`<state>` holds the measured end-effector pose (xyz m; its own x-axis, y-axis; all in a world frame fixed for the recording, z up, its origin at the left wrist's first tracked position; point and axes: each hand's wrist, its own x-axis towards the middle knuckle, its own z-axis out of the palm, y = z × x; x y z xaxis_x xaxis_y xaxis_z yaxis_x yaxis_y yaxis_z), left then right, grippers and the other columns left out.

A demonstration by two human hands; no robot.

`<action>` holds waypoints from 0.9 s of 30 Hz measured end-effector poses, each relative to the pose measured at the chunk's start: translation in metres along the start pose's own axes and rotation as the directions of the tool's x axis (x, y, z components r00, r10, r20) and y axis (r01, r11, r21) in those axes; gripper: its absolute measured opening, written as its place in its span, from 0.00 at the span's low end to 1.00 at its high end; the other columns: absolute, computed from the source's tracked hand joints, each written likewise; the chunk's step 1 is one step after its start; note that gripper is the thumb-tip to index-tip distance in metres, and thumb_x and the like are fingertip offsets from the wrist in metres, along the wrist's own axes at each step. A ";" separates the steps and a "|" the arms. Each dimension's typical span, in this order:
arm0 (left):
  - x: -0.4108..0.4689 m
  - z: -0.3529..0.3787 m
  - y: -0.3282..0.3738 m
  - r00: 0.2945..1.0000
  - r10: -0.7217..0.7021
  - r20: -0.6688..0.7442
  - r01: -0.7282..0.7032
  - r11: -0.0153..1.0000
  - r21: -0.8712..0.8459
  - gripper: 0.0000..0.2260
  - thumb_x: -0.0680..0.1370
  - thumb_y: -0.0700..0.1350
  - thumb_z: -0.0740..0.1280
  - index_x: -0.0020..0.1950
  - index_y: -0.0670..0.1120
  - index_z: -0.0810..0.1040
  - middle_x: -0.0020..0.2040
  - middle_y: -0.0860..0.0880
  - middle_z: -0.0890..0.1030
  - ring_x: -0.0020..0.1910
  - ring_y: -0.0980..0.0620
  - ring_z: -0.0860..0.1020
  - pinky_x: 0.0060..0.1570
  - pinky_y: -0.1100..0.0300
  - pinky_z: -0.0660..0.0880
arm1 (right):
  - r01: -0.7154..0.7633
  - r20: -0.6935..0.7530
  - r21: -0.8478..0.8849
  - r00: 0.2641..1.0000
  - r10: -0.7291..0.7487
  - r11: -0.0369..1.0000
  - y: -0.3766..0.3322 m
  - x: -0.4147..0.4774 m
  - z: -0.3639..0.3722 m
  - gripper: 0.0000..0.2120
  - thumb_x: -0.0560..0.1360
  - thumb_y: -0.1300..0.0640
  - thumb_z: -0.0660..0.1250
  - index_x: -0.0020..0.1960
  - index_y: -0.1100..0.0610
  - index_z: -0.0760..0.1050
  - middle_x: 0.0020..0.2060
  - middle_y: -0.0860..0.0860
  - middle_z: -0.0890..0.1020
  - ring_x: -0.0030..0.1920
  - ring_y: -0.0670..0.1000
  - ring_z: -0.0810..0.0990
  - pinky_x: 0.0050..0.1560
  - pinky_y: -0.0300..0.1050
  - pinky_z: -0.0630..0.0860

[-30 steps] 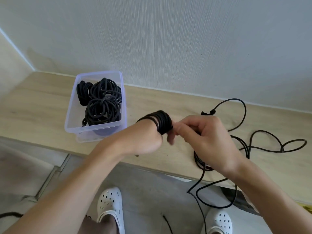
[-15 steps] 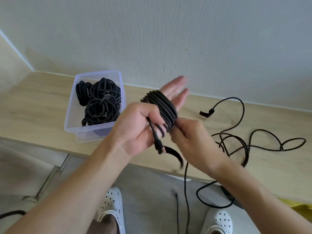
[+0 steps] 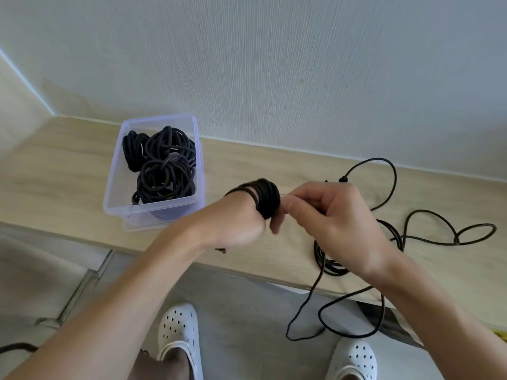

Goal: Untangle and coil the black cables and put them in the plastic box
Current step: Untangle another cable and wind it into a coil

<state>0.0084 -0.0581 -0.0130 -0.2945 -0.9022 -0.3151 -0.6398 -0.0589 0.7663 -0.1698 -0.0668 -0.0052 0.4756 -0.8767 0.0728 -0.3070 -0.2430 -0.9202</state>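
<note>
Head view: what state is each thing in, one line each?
plastic box: open on top, holding cables.
box cables: coiled, bundled.
coil: wound round left hand's fingers.
loose cable: uncoiled on shelf, loop hanging off edge.
left hand: fingers hidden behind coil.
right hand: fingers curled, pinching at the coil.

A home is suggested, most likely a plain domestic room, though which room cannot be told. A wall (image 3: 301, 64) covered in pale, finely ribbed wallpaper is seen, and against it a long ledge (image 3: 68, 165) of light wood-grain laminate is fitted, sealed by a thin white strip (image 3: 274, 148). Below, a floor (image 3: 247, 311) of large grey tiles is shown, on which white perforated clogs (image 3: 178, 330) of indoor kind are worn. A clear plastic box (image 3: 114, 171) of the household storage sort is set on the ledge, with black cables (image 3: 164, 178) coiled inside it
</note>
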 end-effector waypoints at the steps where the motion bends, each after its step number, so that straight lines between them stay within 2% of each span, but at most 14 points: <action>1: -0.001 0.000 0.001 0.995 -0.003 0.101 0.003 1.000 -0.008 0.15 0.69 0.30 0.56 0.43 0.45 0.78 0.35 0.62 0.77 0.36 0.59 0.74 0.35 0.47 0.75 | 0.017 -0.022 0.002 1.000 -0.017 1.000 0.000 0.000 -0.002 0.12 0.78 0.60 0.66 0.37 0.59 0.81 0.21 0.42 0.73 0.23 0.43 0.66 0.28 0.32 0.63; 4: -0.006 0.001 0.007 0.923 0.141 0.358 -0.073 0.978 -0.197 0.08 0.64 0.29 0.58 0.37 0.39 0.72 0.37 0.52 0.78 0.40 0.61 0.77 0.40 0.57 0.74 | 0.039 -0.126 0.053 0.991 -0.032 0.998 0.004 0.004 -0.005 0.10 0.77 0.59 0.69 0.36 0.56 0.80 0.24 0.40 0.76 0.26 0.41 0.71 0.31 0.30 0.67; 5: -0.007 0.001 0.009 0.894 0.209 0.397 -0.095 0.953 -0.288 0.09 0.63 0.27 0.59 0.36 0.39 0.71 0.37 0.47 0.77 0.43 0.56 0.79 0.45 0.61 0.74 | 0.046 -0.148 0.081 0.988 -0.033 0.996 0.006 0.006 -0.005 0.10 0.77 0.59 0.69 0.36 0.55 0.79 0.24 0.40 0.76 0.27 0.41 0.72 0.31 0.30 0.67; 7: -0.008 0.004 0.011 0.841 0.384 0.381 -0.151 0.843 -0.517 0.13 0.62 0.25 0.58 0.36 0.42 0.71 0.36 0.45 0.75 0.49 0.36 0.77 0.56 0.58 0.73 | 0.042 -0.153 0.135 0.988 -0.021 0.990 0.013 0.010 -0.005 0.12 0.78 0.57 0.66 0.36 0.57 0.78 0.24 0.43 0.75 0.25 0.42 0.72 0.30 0.33 0.68; 8: -0.008 0.008 0.012 0.821 0.468 0.326 -0.175 0.751 -0.637 0.15 0.61 0.25 0.57 0.36 0.43 0.71 0.36 0.46 0.75 0.49 0.30 0.73 0.57 0.56 0.72 | 0.037 -0.140 0.163 0.990 -0.014 0.986 0.016 0.011 -0.003 0.14 0.80 0.57 0.66 0.36 0.60 0.77 0.23 0.46 0.75 0.25 0.42 0.72 0.29 0.35 0.68; 10: -0.006 0.012 0.013 0.810 0.571 0.132 -0.179 0.456 -0.872 0.19 0.60 0.25 0.56 0.41 0.43 0.77 0.40 0.47 0.79 0.51 0.32 0.71 0.59 0.58 0.73 | 0.071 -0.114 0.118 0.992 -0.057 0.991 0.020 0.012 0.005 0.14 0.78 0.61 0.64 0.34 0.59 0.75 0.23 0.46 0.75 0.26 0.42 0.72 0.30 0.37 0.68; 12: -0.003 0.008 0.012 0.833 0.550 -0.055 -0.126 0.092 -0.988 0.27 0.63 0.26 0.56 0.58 0.40 0.80 0.58 0.43 0.82 0.65 0.40 0.74 0.70 0.59 0.69 | 0.075 -0.063 -0.035 0.995 -0.077 0.997 0.019 0.010 0.016 0.16 0.78 0.62 0.63 0.33 0.50 0.73 0.25 0.43 0.72 0.27 0.42 0.68 0.31 0.35 0.65; 13: -0.001 0.005 0.010 0.855 0.506 -0.115 -0.132 -0.002 -0.991 0.32 0.64 0.27 0.56 0.67 0.38 0.76 0.67 0.43 0.78 0.71 0.45 0.71 0.74 0.58 0.64 | 0.056 -0.025 -0.075 0.998 -0.058 0.996 0.016 0.009 0.020 0.17 0.80 0.61 0.62 0.34 0.47 0.73 0.26 0.43 0.70 0.27 0.43 0.66 0.29 0.36 0.63; 14: -0.001 0.002 0.009 0.891 0.430 -0.146 -0.159 -0.006 -0.987 0.35 0.64 0.28 0.55 0.73 0.39 0.71 0.73 0.44 0.73 0.74 0.48 0.69 0.75 0.57 0.62 | 0.043 0.002 -0.096 0.999 -0.043 0.994 0.016 0.007 0.023 0.17 0.81 0.60 0.62 0.37 0.45 0.74 0.27 0.44 0.70 0.27 0.45 0.66 0.29 0.38 0.64; 17: 0.001 -0.002 0.006 0.966 0.159 -0.202 -0.230 0.184 -0.956 0.40 0.62 0.29 0.56 0.75 0.43 0.70 0.73 0.49 0.74 0.72 0.53 0.71 0.73 0.59 0.65 | -0.003 0.024 -0.124 1.000 0.006 0.992 0.015 0.006 0.022 0.10 0.81 0.58 0.62 0.43 0.52 0.79 0.26 0.47 0.70 0.26 0.45 0.66 0.27 0.36 0.62; 20: 0.005 0.001 0.000 0.965 0.003 -0.262 -0.233 0.470 -0.851 0.42 0.59 0.30 0.59 0.72 0.53 0.74 0.71 0.54 0.75 0.69 0.58 0.73 0.69 0.61 0.67 | -0.042 0.048 -0.128 0.998 0.049 0.991 0.014 0.004 0.018 0.10 0.80 0.59 0.63 0.43 0.55 0.81 0.22 0.43 0.67 0.23 0.45 0.64 0.25 0.32 0.59; 23: 0.008 0.001 -0.007 0.946 0.067 -0.318 -0.225 0.841 -0.491 0.41 0.61 0.32 0.60 0.69 0.63 0.74 0.75 0.64 0.67 0.73 0.62 0.66 0.69 0.62 0.64 | -0.026 0.068 -0.098 0.997 0.033 0.995 0.008 0.000 0.014 0.10 0.79 0.59 0.64 0.42 0.56 0.80 0.20 0.42 0.66 0.22 0.45 0.63 0.25 0.31 0.59; 25: 0.006 0.002 -0.010 0.962 0.141 -0.233 -0.200 0.947 -0.252 0.37 0.65 0.29 0.60 0.67 0.60 0.76 0.72 0.64 0.70 0.71 0.62 0.67 0.66 0.65 0.67 | -0.006 0.055 -0.078 0.998 0.010 0.997 0.007 0.000 0.011 0.10 0.79 0.60 0.65 0.40 0.59 0.80 0.20 0.42 0.66 0.22 0.44 0.63 0.25 0.31 0.59; 27: 0.004 0.007 -0.008 0.984 0.140 -0.111 -0.153 0.981 -0.117 0.29 0.68 0.29 0.57 0.53 0.60 0.79 0.55 0.64 0.78 0.55 0.58 0.76 0.57 0.51 0.78 | 0.007 0.032 -0.072 0.999 -0.005 0.997 0.006 0.000 0.006 0.11 0.78 0.59 0.67 0.39 0.60 0.80 0.20 0.42 0.67 0.22 0.44 0.63 0.26 0.33 0.59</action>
<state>0.0080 -0.0584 -0.0243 -0.3008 -0.9432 -0.1409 -0.4995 0.0300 0.8658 -0.1667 -0.0653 -0.0134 0.5031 -0.8618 0.0649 -0.3621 -0.2784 -0.8896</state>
